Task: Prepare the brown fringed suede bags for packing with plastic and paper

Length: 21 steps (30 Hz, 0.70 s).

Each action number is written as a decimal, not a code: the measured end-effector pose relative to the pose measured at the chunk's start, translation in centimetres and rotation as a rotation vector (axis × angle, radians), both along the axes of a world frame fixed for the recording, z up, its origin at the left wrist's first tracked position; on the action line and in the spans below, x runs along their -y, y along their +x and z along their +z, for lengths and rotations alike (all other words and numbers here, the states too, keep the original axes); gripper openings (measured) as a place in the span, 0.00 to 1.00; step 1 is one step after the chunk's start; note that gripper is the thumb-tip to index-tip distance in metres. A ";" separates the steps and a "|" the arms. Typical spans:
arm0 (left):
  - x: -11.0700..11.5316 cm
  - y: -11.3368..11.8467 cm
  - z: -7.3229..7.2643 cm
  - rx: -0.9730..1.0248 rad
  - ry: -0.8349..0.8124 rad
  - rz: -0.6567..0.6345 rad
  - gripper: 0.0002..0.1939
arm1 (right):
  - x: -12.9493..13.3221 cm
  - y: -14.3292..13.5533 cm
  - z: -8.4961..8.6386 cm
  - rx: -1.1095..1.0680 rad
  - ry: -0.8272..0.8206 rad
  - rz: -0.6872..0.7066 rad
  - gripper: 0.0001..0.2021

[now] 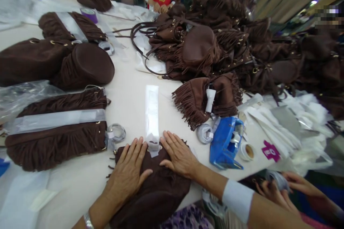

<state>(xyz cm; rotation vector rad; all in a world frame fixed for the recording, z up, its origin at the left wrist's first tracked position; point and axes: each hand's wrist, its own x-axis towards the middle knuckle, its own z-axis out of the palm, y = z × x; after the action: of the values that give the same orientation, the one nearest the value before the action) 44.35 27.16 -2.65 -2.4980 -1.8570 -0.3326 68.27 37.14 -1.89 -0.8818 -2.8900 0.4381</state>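
Observation:
Both hands lie flat on a dark brown fringed bag [158,186] at the near edge of the table. My left hand [129,168] presses its left part, fingers stretched forward. My right hand [180,154] rests on the right part, its fingers spread. Between the hands, a white strip [152,114] runs from the bag's top edge away across the table. To the left lies another brown bag [56,132] with a pale band round it and a wrapped grey ring [116,133] beside it.
A blue tape dispenser [225,143], a tape roll [246,151] and a fringed piece [196,100] lie right. Brown bags [201,46] are heaped behind. Another person's hands [282,189] hold a wrapped coil at lower right; two people stand across the table [129,68].

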 end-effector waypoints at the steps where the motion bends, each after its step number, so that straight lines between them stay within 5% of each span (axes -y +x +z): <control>1: 0.0 -0.1 0.0 0.008 -0.012 0.000 0.45 | -0.2 0.1 0.0 -0.003 -0.002 0.015 0.44; 8: 0.1 -0.1 -0.5 0.016 0.004 -0.027 0.42 | 0.1 0.0 0.0 0.014 0.031 0.026 0.41; 15: 1.6 -1.0 1.8 0.090 0.014 -0.047 0.35 | 1.3 0.1 4.0 -0.077 0.095 -0.086 0.36; 21: 2.0 -0.8 0.5 -0.041 0.068 -0.085 0.37 | 2.4 1.3 1.0 -0.059 0.101 0.005 0.39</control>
<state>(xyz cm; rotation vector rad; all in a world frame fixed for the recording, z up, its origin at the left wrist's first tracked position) 43.58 25.14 -2.20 -2.5237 -1.6992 -0.3371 69.53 34.78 -0.87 -0.8328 -2.8330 0.3097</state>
